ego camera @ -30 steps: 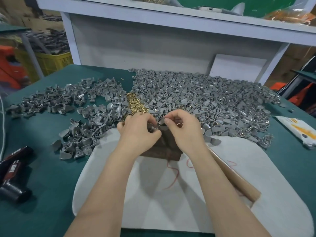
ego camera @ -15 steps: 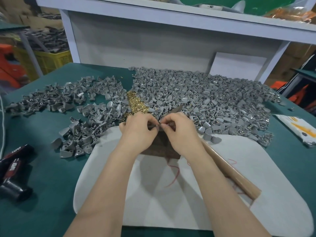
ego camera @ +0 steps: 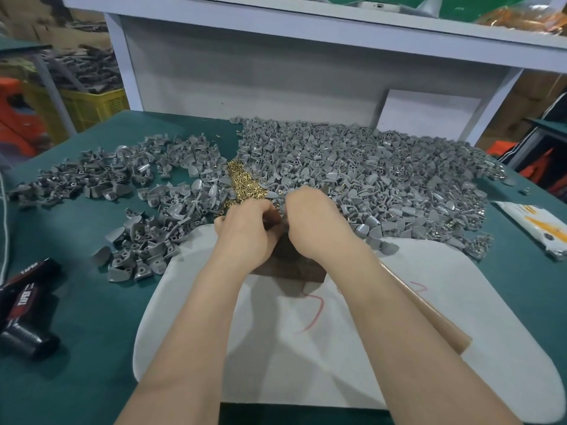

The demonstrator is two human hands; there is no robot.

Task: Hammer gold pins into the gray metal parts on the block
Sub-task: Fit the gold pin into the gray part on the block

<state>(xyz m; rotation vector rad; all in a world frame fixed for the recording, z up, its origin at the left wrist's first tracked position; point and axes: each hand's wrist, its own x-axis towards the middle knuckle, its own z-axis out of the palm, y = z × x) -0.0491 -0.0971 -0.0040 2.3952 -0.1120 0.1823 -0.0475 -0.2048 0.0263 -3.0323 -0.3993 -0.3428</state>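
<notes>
Since the earlier frame the two hands have drawn closer together and slid a little toward the far edge of the block, so the fingertips that showed before are now hidden behind the knuckles. The left hand (ego camera: pixel 247 231) and the right hand (ego camera: pixel 313 223) sit side by side, almost touching, backs up, fingers curled forward and down. Whether they pinch a part or a pin cannot be told from here.

The block (ego camera: pixel 291 269), dark brown, lies under both hands on the far edge of a white pad (ego camera: pixel 306 348) that lies at the near edge of the green table (ego camera: pixel 76 332). Only the block's near face shows. The gold pins (ego camera: pixel 244 187) lie in a small heap just beyond the left hand, between two spreads of gray metal parts: a large heap (ego camera: pixel 383 179) reaching toward the table's far edge and far right corner, and a looser scatter (ego camera: pixel 122 179) toward the left edge. A tan handle (ego camera: pixel 435 320) lies on the pad, partly under the right forearm.

At the left edge of the table rests a black tool (ego camera: pixel 24 305) with a red label. Near the right edge lies a white and orange packet (ego camera: pixel 535 230). A white shelf frame (ego camera: pixel 276 35) stands at the far edge.
</notes>
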